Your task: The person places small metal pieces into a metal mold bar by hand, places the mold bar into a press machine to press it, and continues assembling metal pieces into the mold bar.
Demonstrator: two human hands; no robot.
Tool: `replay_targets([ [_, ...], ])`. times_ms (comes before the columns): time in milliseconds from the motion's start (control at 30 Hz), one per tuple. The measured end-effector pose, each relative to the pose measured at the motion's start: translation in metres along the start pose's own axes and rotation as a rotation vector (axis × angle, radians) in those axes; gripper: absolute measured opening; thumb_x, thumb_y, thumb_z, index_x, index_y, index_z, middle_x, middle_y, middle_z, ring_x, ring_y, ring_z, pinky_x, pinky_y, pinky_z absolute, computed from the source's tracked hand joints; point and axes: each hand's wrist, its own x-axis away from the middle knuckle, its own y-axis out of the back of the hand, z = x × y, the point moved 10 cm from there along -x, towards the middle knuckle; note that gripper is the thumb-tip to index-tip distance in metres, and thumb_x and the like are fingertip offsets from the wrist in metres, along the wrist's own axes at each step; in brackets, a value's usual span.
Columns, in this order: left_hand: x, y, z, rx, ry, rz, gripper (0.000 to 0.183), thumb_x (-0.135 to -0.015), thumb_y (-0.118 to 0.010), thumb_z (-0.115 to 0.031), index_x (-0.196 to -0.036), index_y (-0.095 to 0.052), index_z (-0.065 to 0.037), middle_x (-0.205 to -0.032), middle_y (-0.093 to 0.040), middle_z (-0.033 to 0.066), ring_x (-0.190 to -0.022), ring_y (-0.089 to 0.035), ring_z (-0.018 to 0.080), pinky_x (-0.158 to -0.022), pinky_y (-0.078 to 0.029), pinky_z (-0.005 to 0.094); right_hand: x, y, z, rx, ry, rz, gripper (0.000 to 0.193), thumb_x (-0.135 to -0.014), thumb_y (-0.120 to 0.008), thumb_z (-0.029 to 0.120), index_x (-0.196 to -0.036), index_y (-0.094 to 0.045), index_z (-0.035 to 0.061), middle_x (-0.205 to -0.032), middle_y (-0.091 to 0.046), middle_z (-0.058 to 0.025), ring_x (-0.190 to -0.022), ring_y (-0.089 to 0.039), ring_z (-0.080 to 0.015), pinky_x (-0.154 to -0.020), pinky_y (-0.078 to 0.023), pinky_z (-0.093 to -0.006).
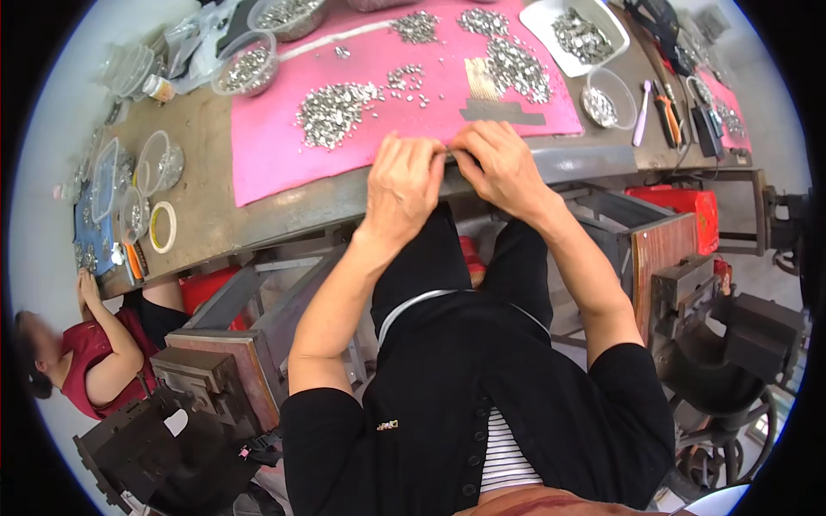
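Head view: a long worktable [202,129] is seen from above, its near part covered by a pink mat [267,176]. Small silvery pieces [329,116] are spread over the mat in separate heaps, and a flat grey strip [503,113] is laid near its front edge. At the far left, a co-worker [107,365] in a red top is seated by the tabletop. Below the table at the right, a wood-fronted drawer [662,262] and a red box [701,215] are seen.

Similar silvery pieces are held in a white tray [544,26] at the mat's far right corner and in a round clear tub [616,84] just beside the mat. More are contained in a clear bowl [274,60] at the far left corner.

The left hand [403,185] and the right hand [501,165] are held at the table's front edge, tips meeting. On each, thumb and forefinger are pinched narrow, with the other fingers curled. Whether anything is gripped between the tips cannot be told at this size. The nearest heaps are left untouched, lying beyond the hands.
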Motion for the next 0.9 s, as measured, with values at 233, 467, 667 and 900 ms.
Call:
replay_targets([
  [233, 0.001, 0.003, 0.002, 0.043, 0.016, -0.043, 0.016, -0.083, -0.075, -0.006, -0.097, -0.067, -0.004, -0.095, -0.07, 0.0101, -0.091, -0.066, 0.0298, -0.1, -0.048, 0.0516, -0.005, 0.0, -0.007, -0.1, -0.091, 0.064, 0.014, -0.081, -0.072, 0.004, -0.092, -0.063, 0.0054, -0.087, -0.059, -0.0086, -0.083, -0.059, -0.0287, -0.075, -0.043, -0.0403],
  [467, 0.006, 0.007, 0.006, 0.017, 0.0, -0.022, 0.02, -0.086, -0.073, -0.012, -0.104, -0.07, -0.006, -0.1, -0.071, 0.0094, -0.097, -0.064, 0.0301, -0.104, -0.043, 0.0534, -0.002, -0.002, -0.007, -0.037, -0.069, 0.059, 0.014, -0.082, -0.072, 0.003, -0.094, -0.064, 0.0055, -0.092, -0.063, -0.0063, -0.082, -0.06, -0.0266, -0.074, -0.043, -0.0375],
  [667, -0.022, 0.057, 0.081, 0.017, 0.191, -0.19, 0.017, -0.091, -0.066, -0.008, -0.107, -0.07, -0.004, -0.086, -0.069, 0.0136, -0.083, -0.064, 0.0326, -0.082, -0.05, 0.043, -0.004, 0.006, -0.001, -0.091, 0.034, 0.093, 0.013, -0.084, -0.072, 0.004, -0.097, -0.068, 0.0049, -0.096, -0.067, -0.0061, -0.09, -0.064, -0.0243, -0.082, -0.044, -0.0349],
  [900, -0.07, 0.064, 0.186, -0.205, 0.26, -0.168, 0.018, -0.092, -0.062, -0.012, -0.105, -0.07, -0.002, -0.089, -0.071, 0.0208, -0.085, -0.067, 0.039, -0.078, -0.052, 0.0494, -0.086, -0.027, -0.061, -0.143, -0.062, 0.112, 0.018, -0.094, -0.061, 0.01, -0.105, -0.071, -0.0001, -0.099, -0.066, -0.0177, -0.091, -0.065, -0.0364, -0.081, -0.051, -0.0425],
])
